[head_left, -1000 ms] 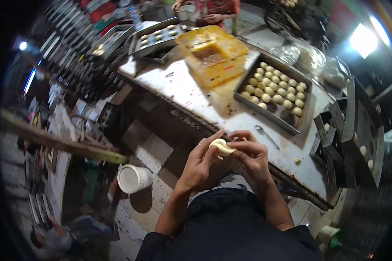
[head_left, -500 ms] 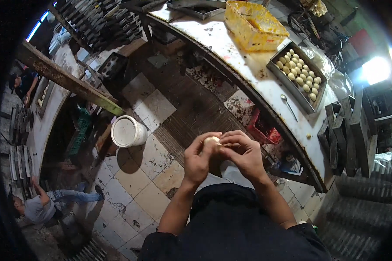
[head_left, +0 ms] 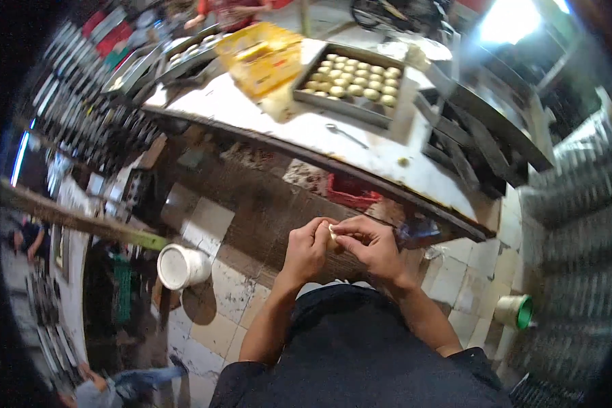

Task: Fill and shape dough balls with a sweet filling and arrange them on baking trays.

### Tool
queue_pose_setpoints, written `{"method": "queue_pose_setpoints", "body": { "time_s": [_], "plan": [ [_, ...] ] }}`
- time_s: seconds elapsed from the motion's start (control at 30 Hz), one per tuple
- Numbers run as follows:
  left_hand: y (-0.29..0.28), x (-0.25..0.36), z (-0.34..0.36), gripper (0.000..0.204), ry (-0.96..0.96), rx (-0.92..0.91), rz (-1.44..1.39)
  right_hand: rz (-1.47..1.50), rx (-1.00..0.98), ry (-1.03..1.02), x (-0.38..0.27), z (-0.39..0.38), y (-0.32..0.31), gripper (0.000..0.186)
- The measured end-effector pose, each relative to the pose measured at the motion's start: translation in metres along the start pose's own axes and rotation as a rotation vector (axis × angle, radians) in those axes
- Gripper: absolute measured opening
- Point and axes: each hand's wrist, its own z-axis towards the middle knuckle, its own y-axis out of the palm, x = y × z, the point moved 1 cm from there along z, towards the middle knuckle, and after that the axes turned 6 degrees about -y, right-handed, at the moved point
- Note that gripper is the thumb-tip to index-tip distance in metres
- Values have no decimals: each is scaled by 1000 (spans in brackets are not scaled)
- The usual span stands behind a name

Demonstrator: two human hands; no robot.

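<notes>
My left hand (head_left: 307,246) and my right hand (head_left: 364,248) meet at waist height, just short of the bench, their fingers pinched on a small piece of pale dough (head_left: 332,236), mostly hidden between them. Beyond them, a metal tray (head_left: 296,92) of several dough balls (head_left: 357,81) lies on the white bench (head_left: 238,105). A spoon (head_left: 347,136) and a small dough lump (head_left: 403,162) lie in front of the tray. A yellow plastic crate (head_left: 265,64) stands to the tray's left.
Stacked metal pans (head_left: 466,143) crowd the bench's right end. A white bucket (head_left: 183,267) stands on the floor at left, below a wooden beam (head_left: 81,221). A red crate (head_left: 347,194) is under the bench. Co-workers are at the far side (head_left: 238,10) and lower left (head_left: 119,387).
The dough, a flat folded piece showing on top a second ago, is now mostly covered by my closed fingers. My view has shifted, moving the bench about in the picture.
</notes>
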Motion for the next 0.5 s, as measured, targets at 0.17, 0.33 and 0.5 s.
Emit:
{"method": "queue_pose_setpoints", "body": {
  "time_s": [0.17, 0.33, 0.5],
  "plan": [
    [114, 44, 13, 45, -158, -406, 195, 206, 253, 135, 31, -48, -114, 17],
    [184, 86, 41, 58, -411, -489, -114, 362, 346, -23, 22, -68, -182, 13],
    [222, 105, 63, 47, -142, -683, 337, 633, 425, -75, 57, -54, -213, 37]
  ]
}}
